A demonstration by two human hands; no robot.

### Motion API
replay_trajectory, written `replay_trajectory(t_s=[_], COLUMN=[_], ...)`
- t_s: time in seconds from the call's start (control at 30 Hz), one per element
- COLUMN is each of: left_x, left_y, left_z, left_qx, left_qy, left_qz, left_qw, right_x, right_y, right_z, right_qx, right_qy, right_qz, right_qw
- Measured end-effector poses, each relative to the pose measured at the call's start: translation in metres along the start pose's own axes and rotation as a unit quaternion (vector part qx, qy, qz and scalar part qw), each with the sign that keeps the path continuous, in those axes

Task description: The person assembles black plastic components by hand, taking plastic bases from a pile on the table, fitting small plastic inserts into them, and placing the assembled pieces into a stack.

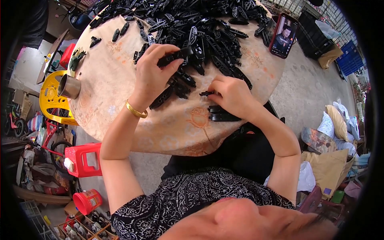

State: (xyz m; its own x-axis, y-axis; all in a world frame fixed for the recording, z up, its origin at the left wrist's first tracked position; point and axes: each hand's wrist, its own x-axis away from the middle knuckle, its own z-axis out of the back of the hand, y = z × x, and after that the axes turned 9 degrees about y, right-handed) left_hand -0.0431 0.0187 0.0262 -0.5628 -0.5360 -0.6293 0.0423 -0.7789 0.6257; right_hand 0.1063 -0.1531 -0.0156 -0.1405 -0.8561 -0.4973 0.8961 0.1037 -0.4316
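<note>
My left hand (154, 70) is raised at the near edge of a pile of long black plastic parts (200, 32). It grips one such black plastic part (175, 56) between thumb and fingers. Lower and to the right, my right hand (232, 94) is closed, and a small black piece (206, 93) sticks out from its fingertips. Just below that hand a few black parts (222, 117) lie side by side on the patterned tablecloth (168, 136). Several loose parts (178, 88) lie between my hands. The exact kind of these parts cannot be made out.
A phone (283, 37) with a lit screen stands upright at the table's right edge. At the left edge is a metal cup (69, 87), beside a yellow chair (52, 98). A red stool (83, 159) and a red bucket (87, 201) are on the floor at the left.
</note>
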Motion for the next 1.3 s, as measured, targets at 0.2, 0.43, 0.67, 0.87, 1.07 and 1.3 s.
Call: replay_trajectory(t_s=[0.2, 0.43, 0.67, 0.87, 1.07, 1.3], left_x=[0.009, 0.029, 0.035, 0.036, 0.040, 0.053], left_y=[-0.007, 0.009, 0.015, 0.011, 0.023, 0.026], left_z=[-0.002, -0.028, -0.030, -0.029, -0.025, -0.027], left_qx=[-0.043, 0.201, 0.251, 0.343, 0.227, 0.135], left_qy=[-0.130, -0.217, -0.245, -0.235, -0.198, -0.181], left_qz=[0.005, 0.252, 0.286, 0.365, 0.178, 0.052], left_qw=[0.991, 0.922, 0.892, 0.833, 0.937, 0.973], right_x=[0.003, -0.003, -0.001, 0.000, -0.006, 0.002], right_y=[0.000, -0.011, -0.014, -0.015, -0.015, -0.006], right_z=[0.005, 0.023, 0.017, 0.016, 0.027, 0.025], right_qx=[-0.027, -0.130, -0.063, 0.086, -0.185, -0.131], right_qy=[0.032, 0.135, 0.136, 0.103, -0.013, 0.048], right_qz=[-0.036, -0.048, 0.008, 0.117, -0.144, -0.062], right_qw=[0.998, 0.981, 0.989, 0.984, 0.972, 0.988])
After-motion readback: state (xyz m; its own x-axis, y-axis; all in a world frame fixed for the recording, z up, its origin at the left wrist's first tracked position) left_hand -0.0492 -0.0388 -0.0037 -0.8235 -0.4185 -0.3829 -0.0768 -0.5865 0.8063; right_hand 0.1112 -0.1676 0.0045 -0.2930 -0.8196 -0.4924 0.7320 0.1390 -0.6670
